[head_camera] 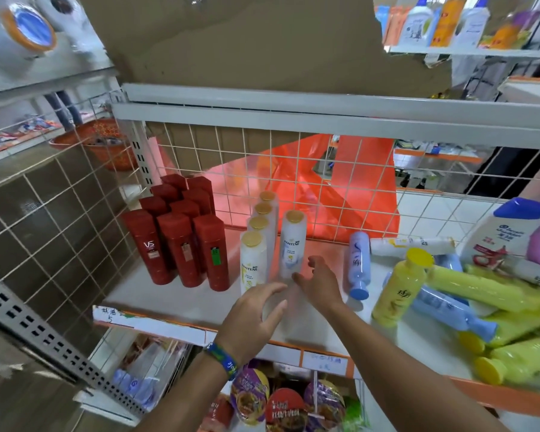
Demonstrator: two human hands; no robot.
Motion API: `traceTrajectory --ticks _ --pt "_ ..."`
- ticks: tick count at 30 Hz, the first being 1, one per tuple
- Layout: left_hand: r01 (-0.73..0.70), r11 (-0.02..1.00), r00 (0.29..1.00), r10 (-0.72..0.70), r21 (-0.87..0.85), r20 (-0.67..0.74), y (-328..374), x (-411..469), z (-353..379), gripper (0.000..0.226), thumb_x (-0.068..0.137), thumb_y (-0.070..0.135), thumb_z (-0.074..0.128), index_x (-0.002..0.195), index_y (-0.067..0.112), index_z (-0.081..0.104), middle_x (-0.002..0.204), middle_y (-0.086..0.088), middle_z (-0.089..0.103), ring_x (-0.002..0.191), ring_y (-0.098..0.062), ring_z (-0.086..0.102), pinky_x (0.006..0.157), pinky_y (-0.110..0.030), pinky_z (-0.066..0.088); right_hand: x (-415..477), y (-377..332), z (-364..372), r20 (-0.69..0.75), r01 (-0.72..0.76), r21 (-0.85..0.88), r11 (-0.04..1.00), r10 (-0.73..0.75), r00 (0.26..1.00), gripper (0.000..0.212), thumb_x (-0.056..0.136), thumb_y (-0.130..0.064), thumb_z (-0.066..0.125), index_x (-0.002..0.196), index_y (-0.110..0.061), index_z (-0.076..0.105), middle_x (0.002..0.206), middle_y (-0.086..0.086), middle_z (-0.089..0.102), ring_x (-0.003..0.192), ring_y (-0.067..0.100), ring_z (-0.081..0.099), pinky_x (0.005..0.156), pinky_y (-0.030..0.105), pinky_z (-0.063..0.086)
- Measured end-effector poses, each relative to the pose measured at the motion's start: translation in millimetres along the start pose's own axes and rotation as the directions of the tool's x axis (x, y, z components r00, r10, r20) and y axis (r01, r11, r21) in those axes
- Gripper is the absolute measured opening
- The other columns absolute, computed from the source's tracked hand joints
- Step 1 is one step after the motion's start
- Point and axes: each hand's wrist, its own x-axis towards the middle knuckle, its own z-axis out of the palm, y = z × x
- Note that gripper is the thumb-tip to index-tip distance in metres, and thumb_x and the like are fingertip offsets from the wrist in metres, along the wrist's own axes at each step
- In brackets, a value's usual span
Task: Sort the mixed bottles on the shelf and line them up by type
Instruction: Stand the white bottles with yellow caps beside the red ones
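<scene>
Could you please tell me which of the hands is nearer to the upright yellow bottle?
Right. The right hand is left of the upright yellow bottle, apart from it; the left hand lies farther left, beyond the right hand.

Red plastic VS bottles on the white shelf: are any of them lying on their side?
No: the red plastic VS bottles all stand upright in rows at the left end of the white shelf.

White metal shelf (181,307) at centre, wire grid (181,145) behind it, ragged cardboard sheet (247,42) at 12 o'clock, orange plastic bag (356,213) beyond the grid, brown tiled floor (44,219) at 9 o'clock, orange basket (106,141) at 10 o'clock, second shelf (468,53) at 1 o'clock, pale floor tiles (443,213) at 3 o'clock
</scene>
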Motion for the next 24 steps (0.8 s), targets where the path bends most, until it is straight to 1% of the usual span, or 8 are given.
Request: traceTrajectory --ticks 3,7,10,12,14,17,20,24 --pt "-0.020 0.999 1.000 0.020 0.031 0.008 1 0 3 0.040 0.092 0.043 0.048 0.127 0.024 0.056 0.124 0.012 0.058 0.114 0.001 0.048 0.100 -0.019 0.039 -18 -4 -11 0.001 0.059 -0.155 0.986 -0.060 0.998 0.061 0.092 -0.037 0.062 0.144 -0.015 0.037 0.146 0.004 0.047 0.130 0.022 0.047 0.102 0.033 0.040" --pt "-0.067 0.998 0.998 0.068 0.021 -0.015 9 2 4 0.043 0.090 0.048 0.048 0.127 0.028 0.054 0.122 0.015 0.054 0.114 -0.001 0.047 0.098 -0.019 0.037 -45 -5 -30 -0.023 0.185 -0.328 0.926 -0.204 0.979 0.061 0.093 -0.043 0.058 0.145 -0.019 0.037 0.146 0.003 0.045 0.132 0.023 0.043 0.104 0.036 0.040" --pt "-0.113 0.994 0.993 0.113 -0.005 -0.029 18 6 6 0.043 0.090 0.049 0.049 0.126 0.027 0.054 0.122 0.017 0.053 0.117 -0.001 0.047 0.099 -0.019 0.034 -66 -6 -43 -0.053 0.285 -0.351 0.892 -0.323 0.945 0.057 0.092 -0.042 0.058 0.142 -0.019 0.042 0.142 0.003 0.048 0.130 0.022 0.045 0.100 0.037 0.042" --pt "-0.140 0.990 0.990 0.139 -0.022 -0.035 25 9 10 0.043 0.090 0.049 0.049 0.126 0.026 0.054 0.124 0.014 0.055 0.118 -0.003 0.048 0.100 -0.022 0.036 -80 -6 -54 -0.103 0.338 -0.367 0.866 -0.399 0.911 0.054 0.092 -0.041 0.058 0.140 -0.019 0.046 0.139 0.001 0.051 0.127 0.020 0.047 0.095 0.038 0.046" --pt "-0.154 0.987 0.988 0.152 -0.051 -0.034 34 11 15 0.042 0.092 0.047 0.052 0.127 0.024 0.054 0.124 0.012 0.055 0.118 -0.004 0.048 0.101 -0.023 0.037 -94 -6 -65 -0.138 0.396 -0.376 0.837 -0.474 0.870 0.051 0.092 -0.037 0.060 0.137 -0.017 0.050 0.135 0.002 0.055 0.124 0.022 0.049 0.096 0.038 0.046" --pt "-0.205 0.975 0.979 0.205 -0.085 -0.012 54 12 27 0.043 0.092 0.045 0.053 0.126 0.020 0.056 0.123 0.007 0.058 0.116 -0.007 0.050 0.100 -0.026 0.038 -114 4 -88 -0.191 0.410 -0.382 0.828 -0.505 0.842 0.047 0.090 -0.032 0.063 0.132 -0.012 0.056 0.127 0.006 0.060 0.118 0.024 0.052 0.097 0.034 0.044" --pt "-0.237 0.964 0.970 0.241 -0.125 0.020 74 14 42 0.046 0.088 0.048 0.051 0.124 0.020 0.058 0.119 0.006 0.060 0.112 -0.009 0.053 0.096 -0.025 0.040 -131 20 -113 -0.237 0.378 -0.397 0.836 -0.491 0.838 0.044 0.089 -0.033 0.063 0.127 -0.012 0.059 0.119 0.006 0.063 0.112 0.024 0.056 0.092 0.033 0.047" --pt "-0.281 0.943 0.954 0.294 -0.178 0.055 98 16 63 0.051 0.085 0.056 0.048 0.121 0.021 0.059 0.115 0.008 0.061 0.106 -0.010 0.056 0.090 -0.025 0.043 -153 45 -148 -0.282 0.320 -0.451 0.833 -0.473 0.834 0.039 0.091 -0.033 0.063 0.125 -0.013 0.060 0.118 0.005 0.064 0.112 0.021 0.057 0.090 0.030 0.047"
